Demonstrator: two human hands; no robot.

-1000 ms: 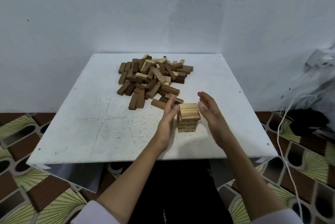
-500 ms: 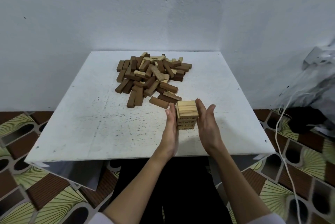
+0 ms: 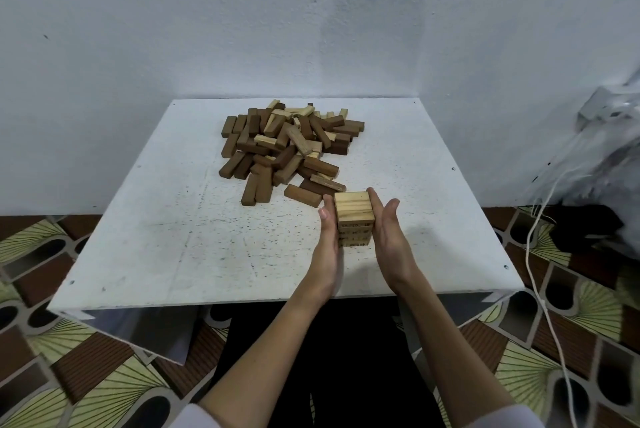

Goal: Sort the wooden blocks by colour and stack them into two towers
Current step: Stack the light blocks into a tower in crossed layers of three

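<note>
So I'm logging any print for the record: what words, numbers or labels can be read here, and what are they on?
Side faces of the light tower: dark printed marks on each layer, too small and blurred to read.
One light block in the pile: a single dark mark, maybe a digit, not legible.
White table, wall and floor tiles: no text visible.

Dark printed marks line the side faces of the light tower (image 3: 355, 235) — too blurred to read.

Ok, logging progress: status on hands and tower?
Both hands, left and right, flat against light tower. Mixed pile unsorted behind. Nothing in the way.
</note>
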